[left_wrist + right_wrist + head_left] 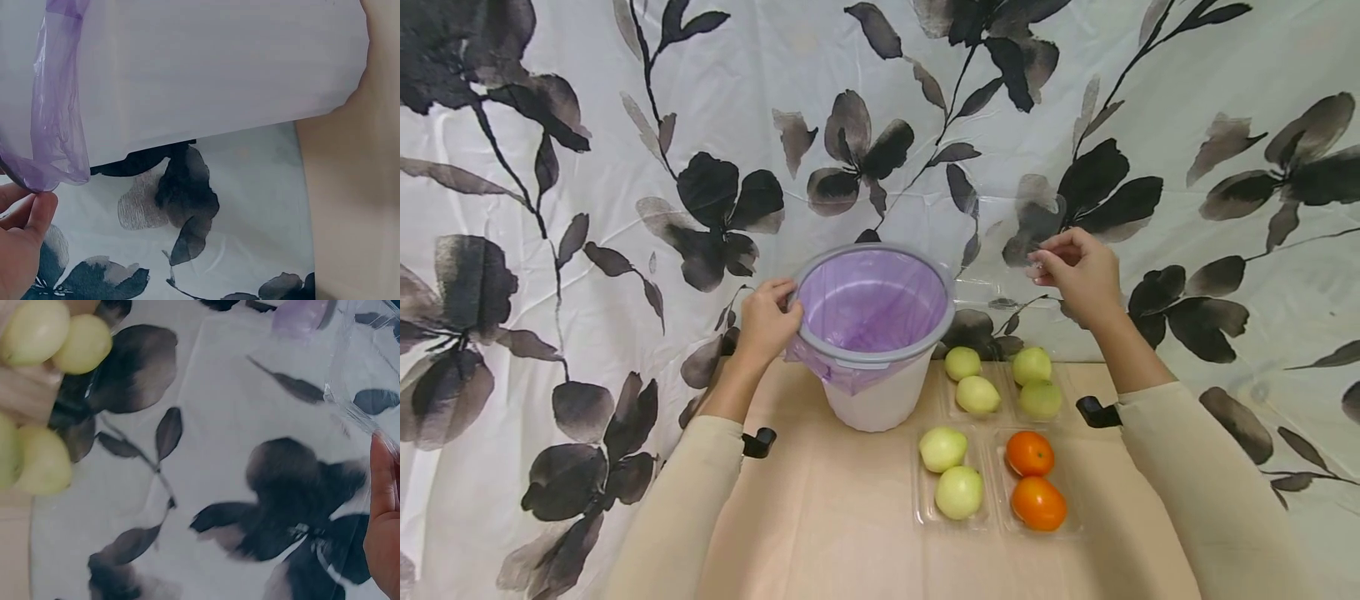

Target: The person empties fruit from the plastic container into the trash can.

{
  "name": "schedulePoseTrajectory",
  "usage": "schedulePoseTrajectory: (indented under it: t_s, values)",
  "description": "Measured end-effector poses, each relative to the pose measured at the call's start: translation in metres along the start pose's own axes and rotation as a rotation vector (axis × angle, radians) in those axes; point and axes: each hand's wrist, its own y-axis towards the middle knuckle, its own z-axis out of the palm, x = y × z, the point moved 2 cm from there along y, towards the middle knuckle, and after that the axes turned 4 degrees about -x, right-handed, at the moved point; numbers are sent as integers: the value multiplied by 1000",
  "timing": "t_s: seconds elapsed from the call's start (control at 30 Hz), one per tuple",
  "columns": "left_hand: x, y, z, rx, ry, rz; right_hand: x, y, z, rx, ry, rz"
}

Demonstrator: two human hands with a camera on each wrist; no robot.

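Observation:
A white trash bin (877, 396) with a grey rim stands at the table's back, lined with a purple trash bag (872, 304) folded over the edge. My left hand (767, 321) pinches the left of the rim and the bag there; in the left wrist view, thumb and fingers (40, 215) meet at the bag's fold. To the right of the bin, my right hand (1078, 275) is raised, pinching crumpled clear plastic film (992, 287). That see-through film (340, 394) stretches up from the fingertips in the right wrist view.
Clear plastic trays hold pale green fruits (958, 492) in front and more (977, 395) behind, right of the bin. Another tray has two orange-red fruits (1039, 503). A floral sheet (865, 67) hangs behind the tan table (820, 517).

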Motion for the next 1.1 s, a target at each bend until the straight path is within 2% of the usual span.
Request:
schedulePoseTrajectory:
  t_s: [0.17, 0.5, 0.87, 1.1]
  values:
    - [1, 0, 0, -10, 3, 16, -20, -14, -24, -10, -78, 44]
    - [3, 4, -1, -4, 12, 11, -71, -43, -66, 43, -209, 150]
    - [2, 6, -1, 17, 6, -6, -115, -70, -96, 94, -373, 196]
    - [3, 6, 0, 7, 11, 6, -141, -89, -112, 161, -295, 240]
